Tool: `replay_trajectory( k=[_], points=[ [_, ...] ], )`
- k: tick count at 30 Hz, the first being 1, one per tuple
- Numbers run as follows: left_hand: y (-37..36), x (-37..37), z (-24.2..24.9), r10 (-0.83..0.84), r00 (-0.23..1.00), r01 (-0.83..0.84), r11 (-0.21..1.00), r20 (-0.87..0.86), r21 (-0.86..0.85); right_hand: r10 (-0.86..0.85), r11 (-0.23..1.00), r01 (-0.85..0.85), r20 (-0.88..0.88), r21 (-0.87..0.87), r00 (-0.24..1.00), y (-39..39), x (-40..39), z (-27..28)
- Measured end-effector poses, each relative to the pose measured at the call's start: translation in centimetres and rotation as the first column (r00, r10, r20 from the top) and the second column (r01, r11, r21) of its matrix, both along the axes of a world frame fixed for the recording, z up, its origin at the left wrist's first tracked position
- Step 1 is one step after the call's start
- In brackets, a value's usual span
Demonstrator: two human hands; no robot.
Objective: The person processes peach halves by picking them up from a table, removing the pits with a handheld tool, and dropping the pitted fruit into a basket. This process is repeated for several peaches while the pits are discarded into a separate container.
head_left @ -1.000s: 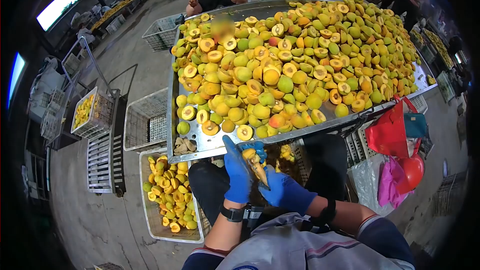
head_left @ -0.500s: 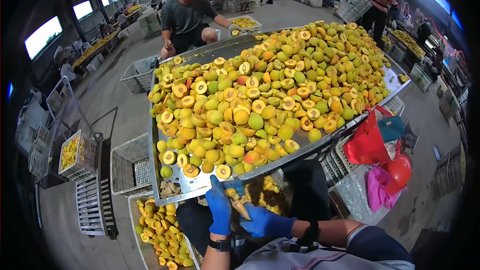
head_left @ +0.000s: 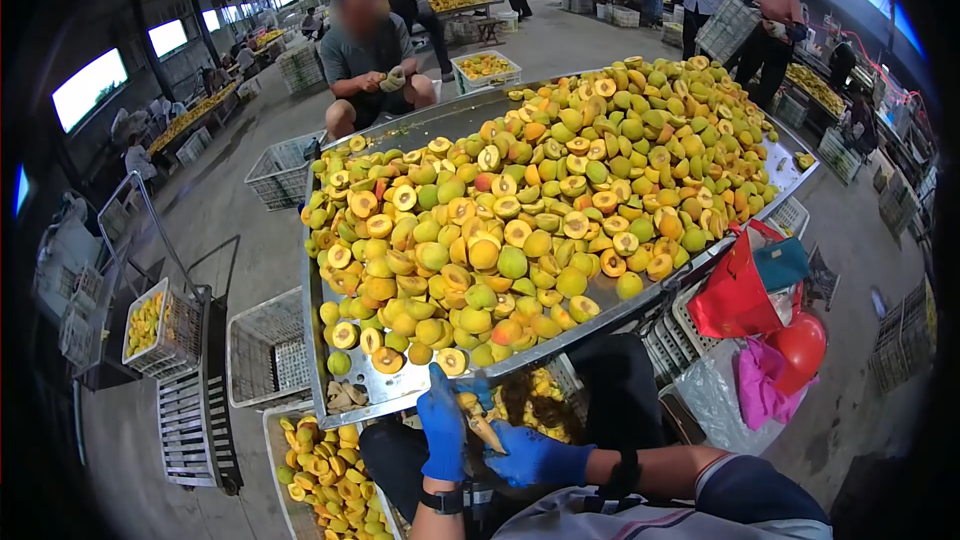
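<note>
Both hands wear blue gloves and are close together at the metal table's near edge. My left hand (head_left: 442,430) is closed round a piece of yellow fruit (head_left: 467,401). In my right hand (head_left: 538,453) is a tool with a light wooden handle (head_left: 484,429), its end against the fruit; its working part cannot be made out. Halved and whole yellow-green fruits (head_left: 483,252) cover much of the metal table (head_left: 400,402). Below my hands, more fruit pieces (head_left: 546,410) and dark pits lie in a crate partly hidden by my arms.
A crate of fruit halves (head_left: 330,470) stands at my lower left, an emptier crate (head_left: 268,348) above it. A trolley (head_left: 195,435) is farther left. At right are a red bag (head_left: 735,290) and pink cloth (head_left: 765,380). A co-worker (head_left: 368,60) sits across the table.
The view has shifted slightly. The seated co-worker has drawn the outstretched arm back, and both of that person's hands are now together. My hands keep nearly the same hold.
</note>
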State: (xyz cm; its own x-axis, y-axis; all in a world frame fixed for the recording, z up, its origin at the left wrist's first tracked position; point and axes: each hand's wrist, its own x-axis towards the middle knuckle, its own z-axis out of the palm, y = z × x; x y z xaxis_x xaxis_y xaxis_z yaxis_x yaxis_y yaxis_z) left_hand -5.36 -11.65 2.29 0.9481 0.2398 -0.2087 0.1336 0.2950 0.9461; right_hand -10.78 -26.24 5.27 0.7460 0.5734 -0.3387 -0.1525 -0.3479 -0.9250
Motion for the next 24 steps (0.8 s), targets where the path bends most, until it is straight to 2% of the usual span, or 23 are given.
replay_trajectory(
  k=[1,3,5,7,8,9,10,11,12,13,14,15,17,18,19,20,21,23,24],
  points=[
    [0.0,0.1,0.3,0.001,0.997,0.001,1.000,-0.071,0.022,-0.025,1.000,0.025,-0.002,0.003,1.000,0.0,0.0,0.1],
    [0.1,0.4,-0.8,0.029,0.999,-0.029,1.000,-0.038,0.013,-0.053,0.999,0.053,0.000,0.008,0.999,0.0,0.1,-0.1],
    [0.3,0.6,-1.9,0.058,0.998,-0.058,0.998,-0.015,0.000,-0.024,0.998,0.034,0.162,-0.061,0.987,-0.1,-0.1,-1.1],
    [1.1,0.9,-2.4,-0.108,0.993,0.115,0.979,-0.051,0.167,-0.029,0.995,0.044,0.164,-0.089,0.986,-0.2,-0.2,-0.8],
    [1.0,1.0,-2.7,-0.106,0.993,0.114,0.979,-0.054,0.167,-0.032,0.992,0.053,0.169,-0.118,0.985,-0.2,-0.2,-0.6],
    [0.9,1.1,-2.8,-0.086,0.993,0.090,0.995,-0.087,0.049,-0.027,0.992,0.047,0.163,-0.117,0.986,-0.4,-0.1,-1.7],
    [0.8,1.0,-3.2,-0.065,0.990,0.057,0.996,-0.126,-0.067,0.006,0.999,0.011,0.351,-0.045,0.937,-0.7,0.0,-3.8],
    [0.4,1.2,-2.4,-0.044,0.999,0.044,0.999,-0.032,0.004,0.025,0.999,-0.043,0.518,0.022,0.855,-0.4,-0.2,-3.2],
    [0.6,0.5,-1.5,-0.152,0.985,0.146,0.987,-0.086,-0.068,0.065,0.987,-0.158,0.955,-0.020,0.288,-1.0,0.5,-2.7],
    [0.3,0.2,1.7,-0.253,0.957,0.232,0.961,-0.139,-0.151,0.041,0.984,-0.176,0.961,0.008,0.272,-1.1,0.4,-5.3],
    [0.6,0.1,1.7,-0.293,0.948,0.269,0.947,-0.126,-0.174,0.103,0.979,-0.203,0.868,-0.003,0.487,-1.2,0.2,-3.2],
    [1.0,0.0,1.6,-0.329,0.939,0.305,0.932,-0.103,-0.195,0.052,0.973,-0.216,0.832,0.083,0.552,-1.1,0.4,-3.3],
    [0.9,-0.1,1.6,-0.298,0.954,0.295,0.950,-0.019,-0.106,0.065,0.968,-0.247,0.903,0.047,0.425,-1.0,1.2,-2.4],
    [1.2,0.0,1.7,-0.334,0.942,0.333,0.939,0.004,-0.087,0.070,0.962,-0.267,0.899,0.054,0.433,-0.7,0.9,-1.4],
    [1.1,-0.1,1.6,-0.271,0.959,0.258,0.955,0.077,0.149,0.029,0.977,-0.111,0.400,0.183,0.916,-0.6,0.6,0.0],
    [1.4,-0.1,1.5,-0.325,0.946,0.324,0.945,0.018,0.040,-0.042,0.981,0.095,-0.294,0.168,0.955,-0.5,0.4,0.6],
    [1.7,0.0,1.4,-0.385,0.922,0.381,0.921,-0.035,-0.078,-0.037,0.982,0.091,-0.303,0.166,0.952,-0.5,0.4,0.4],
    [1.9,0.3,1.4,-0.400,0.916,0.399,0.916,-0.032,-0.038,0.063,0.979,-0.032,-0.151,0.203,0.987,-0.6,0.5,-0.2],
    [2.1,0.3,1.5,-0.421,0.907,0.421,0.907,-0.027,0.009,0.068,0.978,-0.036,-0.155,0.203,0.985,-0.6,0.5,-0.5]
  ],
)
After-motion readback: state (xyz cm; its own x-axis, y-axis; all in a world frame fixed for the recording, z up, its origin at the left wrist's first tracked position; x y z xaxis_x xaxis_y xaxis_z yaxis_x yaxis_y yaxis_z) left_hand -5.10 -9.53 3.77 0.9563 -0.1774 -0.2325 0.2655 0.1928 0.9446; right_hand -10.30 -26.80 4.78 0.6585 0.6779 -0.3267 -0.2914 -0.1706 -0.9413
